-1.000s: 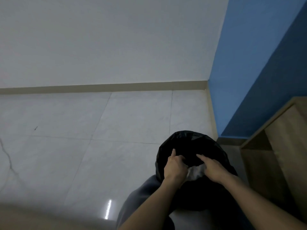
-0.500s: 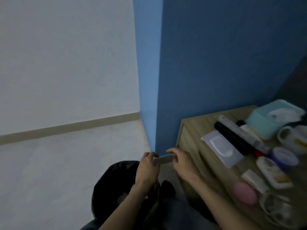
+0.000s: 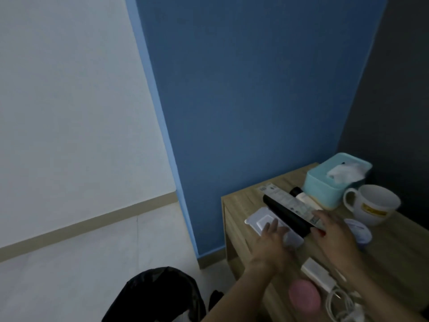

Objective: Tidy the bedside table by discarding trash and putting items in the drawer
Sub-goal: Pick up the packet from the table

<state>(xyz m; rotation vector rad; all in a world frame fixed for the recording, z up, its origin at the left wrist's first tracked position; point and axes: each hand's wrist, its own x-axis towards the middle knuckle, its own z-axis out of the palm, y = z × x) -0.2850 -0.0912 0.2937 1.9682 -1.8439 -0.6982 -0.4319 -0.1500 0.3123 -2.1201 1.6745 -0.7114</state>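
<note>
Over the desk (image 3: 394, 247), both hands hover open and empty; left hand (image 3: 270, 246) sits nearer the flat white packet (image 3: 260, 220), just beyond its fingertips.

You face a deep blue wall (image 3: 255, 89) straight ahead, meeting a dark grey wall (image 3: 399, 89) at far right. On your left a pale white wall (image 3: 65, 101) runs down to a beige skirting strip (image 3: 88, 225) and a glossy white tiled floor (image 3: 92, 270). The light is dim and bluish. A light wooden bedside table (image 3: 234, 205) stands near right, against the blue wall.
</note>
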